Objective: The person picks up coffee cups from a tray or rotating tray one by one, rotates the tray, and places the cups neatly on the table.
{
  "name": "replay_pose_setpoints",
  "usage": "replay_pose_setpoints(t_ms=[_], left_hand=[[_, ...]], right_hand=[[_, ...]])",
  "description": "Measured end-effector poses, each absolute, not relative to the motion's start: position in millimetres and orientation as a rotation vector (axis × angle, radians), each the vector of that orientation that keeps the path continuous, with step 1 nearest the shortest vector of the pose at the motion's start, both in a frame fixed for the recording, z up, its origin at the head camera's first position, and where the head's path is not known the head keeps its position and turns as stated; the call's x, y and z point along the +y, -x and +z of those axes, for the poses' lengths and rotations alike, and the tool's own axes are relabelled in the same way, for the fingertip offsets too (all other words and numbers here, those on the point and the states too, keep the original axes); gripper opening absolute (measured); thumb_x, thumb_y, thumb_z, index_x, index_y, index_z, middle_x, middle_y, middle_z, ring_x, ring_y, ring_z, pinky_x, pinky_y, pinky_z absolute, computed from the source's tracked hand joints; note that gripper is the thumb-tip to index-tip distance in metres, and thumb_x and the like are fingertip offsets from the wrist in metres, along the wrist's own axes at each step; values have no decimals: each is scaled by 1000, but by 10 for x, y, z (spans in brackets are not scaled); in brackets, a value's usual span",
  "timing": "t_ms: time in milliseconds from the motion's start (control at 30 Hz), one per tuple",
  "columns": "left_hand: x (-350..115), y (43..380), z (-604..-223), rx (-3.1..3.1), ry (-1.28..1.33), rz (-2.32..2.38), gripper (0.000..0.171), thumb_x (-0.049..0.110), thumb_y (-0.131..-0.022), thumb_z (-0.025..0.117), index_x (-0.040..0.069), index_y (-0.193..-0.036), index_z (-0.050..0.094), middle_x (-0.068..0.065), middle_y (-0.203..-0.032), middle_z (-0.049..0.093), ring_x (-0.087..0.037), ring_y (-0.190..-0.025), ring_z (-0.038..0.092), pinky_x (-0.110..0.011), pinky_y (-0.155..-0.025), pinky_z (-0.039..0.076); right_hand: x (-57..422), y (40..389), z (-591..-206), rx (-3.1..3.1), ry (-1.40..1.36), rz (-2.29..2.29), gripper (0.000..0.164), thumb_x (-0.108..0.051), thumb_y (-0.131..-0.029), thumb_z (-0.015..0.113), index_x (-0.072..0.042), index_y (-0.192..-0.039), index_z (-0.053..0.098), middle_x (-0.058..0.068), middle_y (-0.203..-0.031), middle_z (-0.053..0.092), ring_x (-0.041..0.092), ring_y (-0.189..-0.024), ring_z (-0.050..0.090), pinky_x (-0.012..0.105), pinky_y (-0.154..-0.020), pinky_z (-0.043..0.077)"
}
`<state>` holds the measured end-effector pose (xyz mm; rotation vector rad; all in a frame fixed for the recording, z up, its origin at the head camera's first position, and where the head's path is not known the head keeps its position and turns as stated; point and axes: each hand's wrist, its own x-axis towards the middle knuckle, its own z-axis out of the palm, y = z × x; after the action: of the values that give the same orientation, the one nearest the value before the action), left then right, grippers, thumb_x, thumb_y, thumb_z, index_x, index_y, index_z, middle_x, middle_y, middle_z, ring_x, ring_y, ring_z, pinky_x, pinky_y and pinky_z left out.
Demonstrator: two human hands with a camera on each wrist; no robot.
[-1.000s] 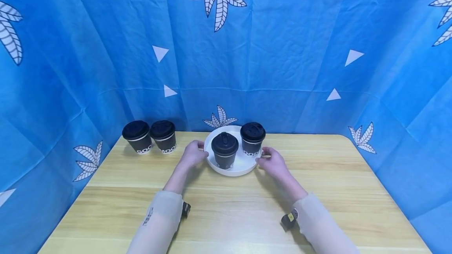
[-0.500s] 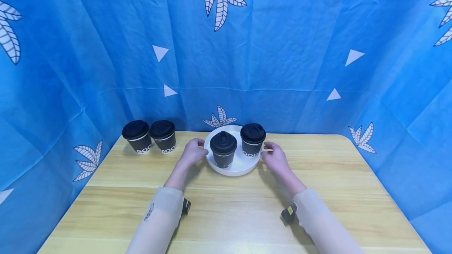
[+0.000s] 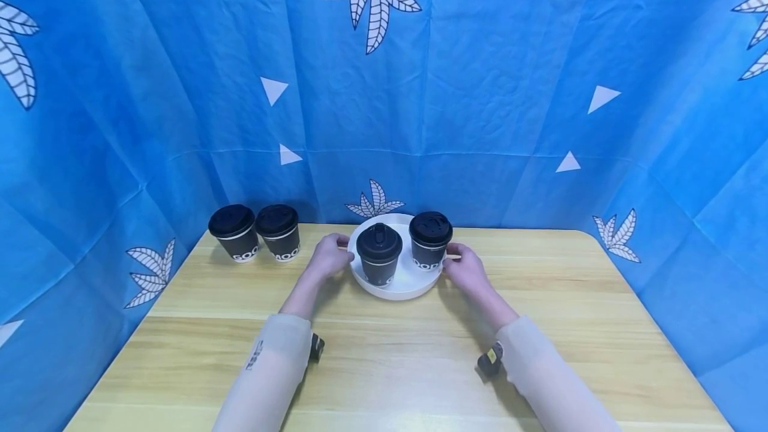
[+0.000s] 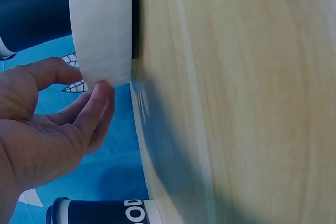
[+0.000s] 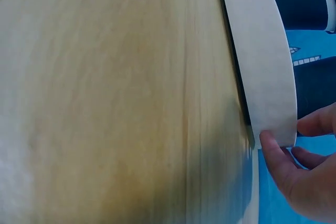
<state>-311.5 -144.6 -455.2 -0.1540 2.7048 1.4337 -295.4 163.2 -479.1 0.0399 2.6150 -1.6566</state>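
Observation:
A round white tray (image 3: pixel 401 295) rests near the table's back edge, bearing two black lidded paper cups. The front-left cup (image 3: pixel 379 255) stands upright, and the other cup (image 3: pixel 430 241) is behind it to the right. My left hand (image 3: pixel 329 257) pinches the tray's left rim; in the left wrist view, fingertips (image 4: pixel 101 88) press the tray's side wall (image 4: pixel 102 30). On the right, my right hand (image 3: pixel 468 269) pinches the opposite rim, close to the right cup. The right wrist view has one digit (image 5: pixel 270 142) against the outer wall (image 5: pixel 265 61) and another over the rim.
Two more black lidded cups, one at the far left (image 3: pixel 235 233) and one beside it (image 3: pixel 278 232), stand near the table's back-left corner. A blue curtain (image 3: pixel 480 85) hangs behind and around the wooden table (image 3: pixel 396 365).
My right hand has shifted slightly away from me along the tray's rim. On the tray, the front-left cup sits a little further left and the right cup a little nearer me.

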Motion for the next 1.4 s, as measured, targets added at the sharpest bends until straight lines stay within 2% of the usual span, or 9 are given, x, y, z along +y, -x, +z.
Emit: replay_pose_setpoints(t_ms=[300,567,933,1100,1400], left_hand=[[-1445,3076,-4572,2685,157,1494,52,-1,-88,65,-8,-139,55,-25,-137,60,-37,-125,58,-47,-105,51],[-1429,2994,-4554,2668,156,1506,53,-2,-88,66,-8,-139,53,-26,-138,60,-39,-129,57,-49,-110,48],[-1410,2943,-4542,2675,179,1502,54,-3,-89,65,-9,-141,52,-26,-140,59,-38,-125,60,-49,-111,47],[-1419,2964,-4544,2677,159,1517,54,-5,-87,65,-10,-140,53,-27,-138,60,-39,-124,61,-49,-110,49],[-1433,3007,-4551,2651,148,1537,57,-7,-87,65,-9,-142,52,-27,-139,59,-39,-126,61,-48,-109,49]], right_hand=[[1622,2889,-4784,2584,-58,-1681,57,-6,-93,54,6,-148,46,26,-147,53,39,-127,58,47,-105,52],[1629,2856,-4799,2537,-81,-1723,60,-6,-93,57,5,-150,45,23,-149,53,38,-128,58,48,-107,51],[1624,2796,-4822,2521,-69,-1747,67,-5,-90,62,6,-153,41,24,-147,52,39,-128,58,48,-106,52],[1624,2788,-4822,2509,-72,-1762,69,-3,-88,61,6,-153,41,23,-143,53,36,-124,60,43,-100,56],[1636,2876,-4825,2503,-101,-1789,62,-4,-93,56,5,-153,41,22,-145,53,33,-120,61,32,-90,58]])
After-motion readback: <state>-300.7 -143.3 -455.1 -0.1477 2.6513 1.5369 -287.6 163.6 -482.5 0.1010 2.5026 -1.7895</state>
